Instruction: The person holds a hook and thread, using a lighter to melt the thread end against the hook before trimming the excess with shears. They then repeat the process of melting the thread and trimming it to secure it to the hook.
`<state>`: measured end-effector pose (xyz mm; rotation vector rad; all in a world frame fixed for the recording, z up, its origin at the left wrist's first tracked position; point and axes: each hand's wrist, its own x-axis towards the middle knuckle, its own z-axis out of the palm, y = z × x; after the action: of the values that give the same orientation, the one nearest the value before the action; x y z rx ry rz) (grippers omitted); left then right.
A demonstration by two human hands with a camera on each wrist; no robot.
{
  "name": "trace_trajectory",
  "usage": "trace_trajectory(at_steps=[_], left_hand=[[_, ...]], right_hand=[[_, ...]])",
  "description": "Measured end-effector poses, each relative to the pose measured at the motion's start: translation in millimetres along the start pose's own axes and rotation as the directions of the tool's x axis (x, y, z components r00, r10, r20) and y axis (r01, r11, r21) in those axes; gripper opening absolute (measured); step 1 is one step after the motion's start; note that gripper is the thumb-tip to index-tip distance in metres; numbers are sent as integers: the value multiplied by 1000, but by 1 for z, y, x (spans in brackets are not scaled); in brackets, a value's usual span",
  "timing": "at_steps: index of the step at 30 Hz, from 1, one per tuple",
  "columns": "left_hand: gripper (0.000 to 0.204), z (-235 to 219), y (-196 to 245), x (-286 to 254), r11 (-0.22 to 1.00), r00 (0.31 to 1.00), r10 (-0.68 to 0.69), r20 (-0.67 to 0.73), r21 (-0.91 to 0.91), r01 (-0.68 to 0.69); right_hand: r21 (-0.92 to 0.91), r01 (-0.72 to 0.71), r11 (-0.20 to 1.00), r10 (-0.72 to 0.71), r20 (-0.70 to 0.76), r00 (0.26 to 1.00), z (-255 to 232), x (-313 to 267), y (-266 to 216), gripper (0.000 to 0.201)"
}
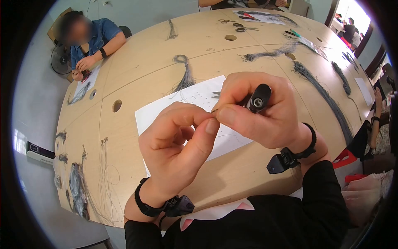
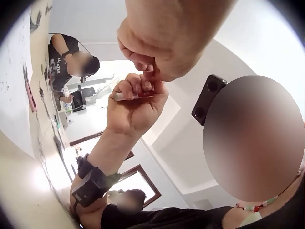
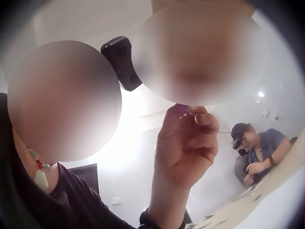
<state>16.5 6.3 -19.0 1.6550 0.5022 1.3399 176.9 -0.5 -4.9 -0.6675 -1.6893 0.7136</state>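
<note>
Over a white sheet (image 1: 155, 108), both hands meet at the fingertips in the head view. The left hand (image 1: 178, 141) pinches a tiny dark piece (image 1: 214, 111) between thumb and forefinger. From the other side, the right hand (image 1: 265, 114) pinches at the same spot and holds a black cylindrical tool (image 1: 260, 98) among its curled fingers. A pale end of the tool (image 2: 125, 96) shows below the right hand (image 2: 136, 107) in the left wrist view. In the right wrist view the left hand (image 3: 186, 143) is raised, its fingertips partly hidden by blur.
Scissor blades (image 1: 216, 94) lie on the sheet beside the right hand. A grey thread bundle (image 1: 185, 74) lies beyond; a long bundle (image 1: 325, 99) is at the right. Loose threads (image 1: 105, 174) and a plastic bag (image 1: 78, 189) lie left. Another person (image 1: 93, 41) sits at the table's far left.
</note>
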Motion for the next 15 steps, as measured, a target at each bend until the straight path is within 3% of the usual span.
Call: trace_trajectory(at_steps=[3,5,9,11,15], left_hand=[[6,0,3,0,998,1000,-28,-6,-60,27],[6,2,6,-1,993,998,-61,-3,-99,61],[5,3,5,0,993,998,-64,-20,-105,61],[5,1,3,0,994,998,-54,-16,-98,52],[4,-1,1,2,996,999,46,11,75,-46]], right_hand=[[143,-54,988,57,-18,998,1,1,-1,8],[38,-75,996,75,15,997,-3,3,-8,14],[-7,-162,987,162,95,982,-7,2,-15,10],[-71,-45,996,52,91,995,-6,2,-11,6],[-114,-97,989,104,54,993,-5,1,-11,4]])
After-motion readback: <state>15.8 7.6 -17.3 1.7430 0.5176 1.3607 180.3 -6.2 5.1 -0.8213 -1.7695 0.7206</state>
